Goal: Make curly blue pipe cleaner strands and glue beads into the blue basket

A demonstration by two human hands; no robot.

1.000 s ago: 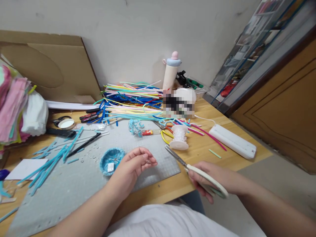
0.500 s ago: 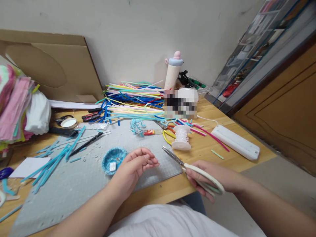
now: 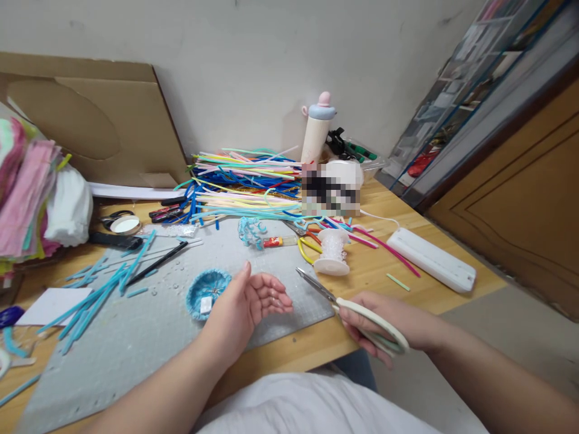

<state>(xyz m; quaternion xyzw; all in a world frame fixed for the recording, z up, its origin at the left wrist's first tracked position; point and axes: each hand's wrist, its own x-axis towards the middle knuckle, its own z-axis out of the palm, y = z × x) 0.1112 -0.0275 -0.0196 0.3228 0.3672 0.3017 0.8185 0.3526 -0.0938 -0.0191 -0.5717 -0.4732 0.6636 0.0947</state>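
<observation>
My left hand is turned palm up, thumb raised and apart from the loosely curled fingers. Tiny pale glints show at its fingers, too small to make out. Just left of it, partly covered by the hand, a blue fuzzy bowl-shaped piece rests on the grey cutting mat, with a small white block inside. In my right hand is a pair of scissors with cream handles, blades together and pointing up-left over the mat's right edge.
Beyond my hands stand a spool of clear line and yellow-handled pliers. Blue pipe cleaners are scattered left, with a colourful heap behind. A bottle is by the wall; a white power strip lies right.
My left thumb has lifted away from the fingers, and the hand has opened, palm turned more upward. The right hand with the scissors has stayed nearly still.
</observation>
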